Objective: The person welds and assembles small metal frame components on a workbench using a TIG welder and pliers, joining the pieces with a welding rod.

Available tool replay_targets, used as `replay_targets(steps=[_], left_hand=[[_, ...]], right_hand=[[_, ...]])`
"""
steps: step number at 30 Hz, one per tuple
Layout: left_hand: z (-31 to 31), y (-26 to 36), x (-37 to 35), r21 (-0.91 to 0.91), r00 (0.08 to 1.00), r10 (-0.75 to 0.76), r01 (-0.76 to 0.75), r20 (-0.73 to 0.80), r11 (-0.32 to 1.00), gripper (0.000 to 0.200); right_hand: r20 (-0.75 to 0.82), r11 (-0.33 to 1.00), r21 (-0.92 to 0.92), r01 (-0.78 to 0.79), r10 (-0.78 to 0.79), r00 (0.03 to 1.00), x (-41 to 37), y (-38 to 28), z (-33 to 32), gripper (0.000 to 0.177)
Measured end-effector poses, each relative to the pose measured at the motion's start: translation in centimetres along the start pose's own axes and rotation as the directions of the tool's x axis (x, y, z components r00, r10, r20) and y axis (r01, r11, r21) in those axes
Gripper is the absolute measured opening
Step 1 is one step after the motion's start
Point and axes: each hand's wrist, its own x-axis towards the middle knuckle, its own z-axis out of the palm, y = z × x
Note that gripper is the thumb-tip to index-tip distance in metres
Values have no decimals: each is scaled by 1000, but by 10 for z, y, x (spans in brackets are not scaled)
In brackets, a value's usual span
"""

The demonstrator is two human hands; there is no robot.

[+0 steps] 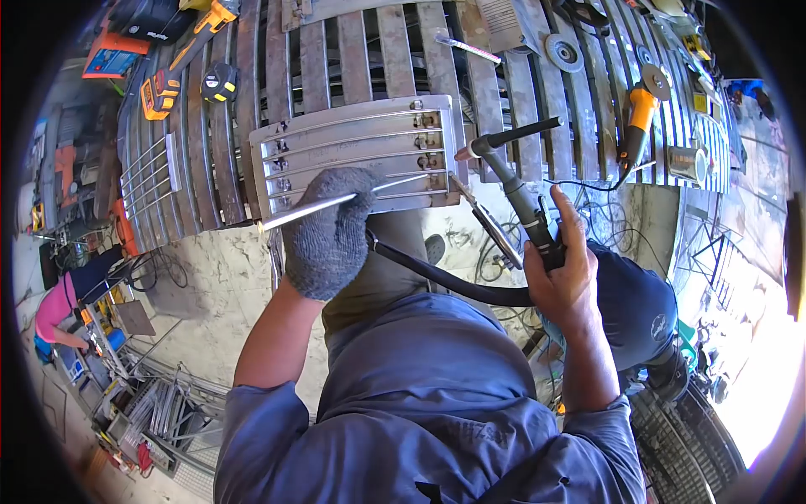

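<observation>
My left hand, in a grey knit glove, is closed around a thin metal rod. The rod slants over the lower edge of a flat metal jig plate, on which several parallel bars lie. My bare right hand grips a TIG welding torch by its handle. The torch's nozzle points left, just off the plate's right edge. Its black cable runs from the handle across my front. Whether the rod's right end touches the plate cannot be made out.
On the slatted metal bench lie a small bar grille, tape measure, yellow cordless tool, grinding disc, angle grinder and can. A person is close at right; another is far left.
</observation>
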Motion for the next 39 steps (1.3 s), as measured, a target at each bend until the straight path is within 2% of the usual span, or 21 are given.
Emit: replay_targets(steps=[3,5,9,15,21,24,30,33,36,39], left_hand=[[4,5,0,18,999,44,-44,-9,999,14],[6,3,3,16,999,39,-40,25,999,15],[10,7,9,-18,995,13,-11,100,1000,16],[15,6,2,31,986,48,-54,160,998,14],[16,9,7,37,980,-16,9,197,999,14],[19,10,8,66,981,-1,-12,192,998,14],[22,4,9,11,981,-10,7,194,1000,14],[22,1,10,5,978,6,-7,210,1000,16],[20,1,10,35,976,39,-47,215,998,18],[25,-2,10,6,975,129,-133,179,991,19]], right_hand=[[-71,984,12,177,-176,982,2,14,6,83],[-18,994,49,99,-98,995,0,16,5,82],[22,995,91,51,-53,998,-1,16,5,79],[-12,989,63,134,-134,991,-3,22,7,78],[-36,982,40,184,-182,983,-3,26,10,79],[-13,986,39,161,-161,987,-4,27,9,78],[8,990,21,137,-137,991,-4,27,14,77],[38,991,-1,132,-132,991,-4,29,20,75],[53,980,-44,193,-190,980,-4,31,31,74],[68,972,-70,225,-220,973,-1,31,40,73]])
